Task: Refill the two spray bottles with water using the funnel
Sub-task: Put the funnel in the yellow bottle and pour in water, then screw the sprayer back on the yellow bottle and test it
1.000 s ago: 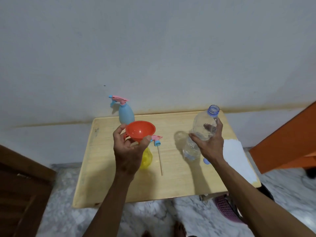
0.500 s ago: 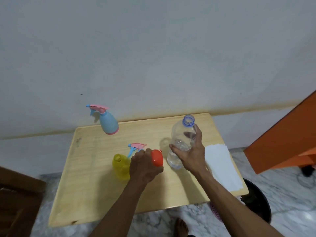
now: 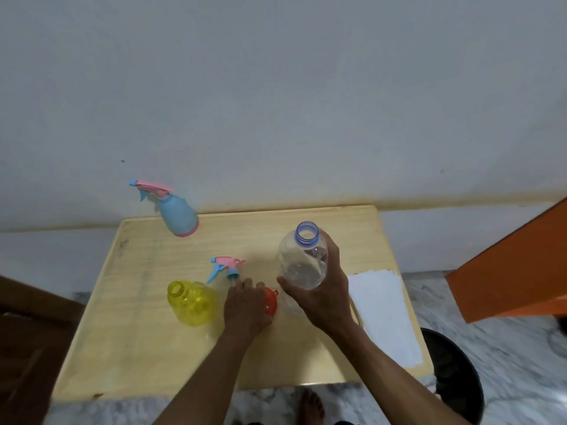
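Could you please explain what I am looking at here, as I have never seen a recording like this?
One camera worn on a person's head looks down at their bare hands over a wooden table. The right hand grips a clear, uncapped water bottle. The left hand rests on an orange funnel lying on the table. Beside it stands an open yellow spray bottle, with its pink-and-blue spray head lying just behind. A blue spray bottle, head on, stands at the back. A white sheet lies at the right.
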Available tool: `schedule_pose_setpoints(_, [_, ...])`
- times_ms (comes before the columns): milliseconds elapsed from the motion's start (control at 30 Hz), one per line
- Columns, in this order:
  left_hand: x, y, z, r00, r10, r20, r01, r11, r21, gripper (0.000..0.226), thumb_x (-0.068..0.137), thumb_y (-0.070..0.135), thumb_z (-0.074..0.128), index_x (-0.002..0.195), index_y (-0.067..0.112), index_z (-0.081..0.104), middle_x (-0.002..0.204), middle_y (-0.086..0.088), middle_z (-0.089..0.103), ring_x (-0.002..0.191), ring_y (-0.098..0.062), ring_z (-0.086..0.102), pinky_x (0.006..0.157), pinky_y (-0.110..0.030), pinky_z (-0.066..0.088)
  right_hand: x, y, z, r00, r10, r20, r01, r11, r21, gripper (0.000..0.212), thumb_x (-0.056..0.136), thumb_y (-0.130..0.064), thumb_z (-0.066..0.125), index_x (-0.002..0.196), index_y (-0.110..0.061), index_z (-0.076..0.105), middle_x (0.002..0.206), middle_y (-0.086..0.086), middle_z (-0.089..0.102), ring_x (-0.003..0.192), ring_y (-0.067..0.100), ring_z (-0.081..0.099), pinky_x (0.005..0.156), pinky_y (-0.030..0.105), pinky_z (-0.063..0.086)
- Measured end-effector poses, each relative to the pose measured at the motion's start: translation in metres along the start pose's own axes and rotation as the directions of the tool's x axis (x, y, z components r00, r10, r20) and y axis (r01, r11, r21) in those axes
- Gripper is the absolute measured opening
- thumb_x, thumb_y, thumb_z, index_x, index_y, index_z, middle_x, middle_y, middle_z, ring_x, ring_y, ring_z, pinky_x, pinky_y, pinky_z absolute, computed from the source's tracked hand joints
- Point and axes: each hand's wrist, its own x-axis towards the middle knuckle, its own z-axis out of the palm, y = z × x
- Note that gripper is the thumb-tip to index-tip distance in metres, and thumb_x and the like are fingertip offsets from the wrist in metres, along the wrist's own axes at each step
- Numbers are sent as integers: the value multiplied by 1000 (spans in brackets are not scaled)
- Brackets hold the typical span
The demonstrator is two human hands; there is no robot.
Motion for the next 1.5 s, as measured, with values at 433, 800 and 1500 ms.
schedule_pose_setpoints(433, [-10, -7, 12, 996, -67, -57, 54, 978, -199, 90, 72, 52, 78, 147, 22, 38, 144, -2, 48, 131, -22, 44, 104, -34, 39, -5, -7, -2, 1000, 8, -1, -8, 1000, -9, 104, 64, -38, 96, 146, -29, 33, 142, 3, 58, 124, 14, 58, 97, 23, 54])
schedule_pose_setpoints(800, [-92, -86, 23, 961, -175, -215, 9, 795, -607, 64, 69, 50, 83, 121, 19, 63, 117, -2, 62, 106, -24, 60, 85, -35, 51, -90, -40, 32, 866, 346, -360, -352, 935, 51, 70, 66, -34, 94, 109, -16, 41, 108, 2, 44, 92, 22, 49, 78, 30, 43])
schedule_pose_setpoints(1500, [-62, -194, 22, 962, -202, -184, -60, 502, -863, 103, 58, 44, 92, 146, 25, 42, 143, 1, 50, 122, -15, 52, 98, -32, 45, 28, -27, 168, 838, 510, 196, -304, 733, -609, 39, 90, -39, 65, 111, -7, 69, 108, 16, 73, 92, 32, 67, 76, 36, 55])
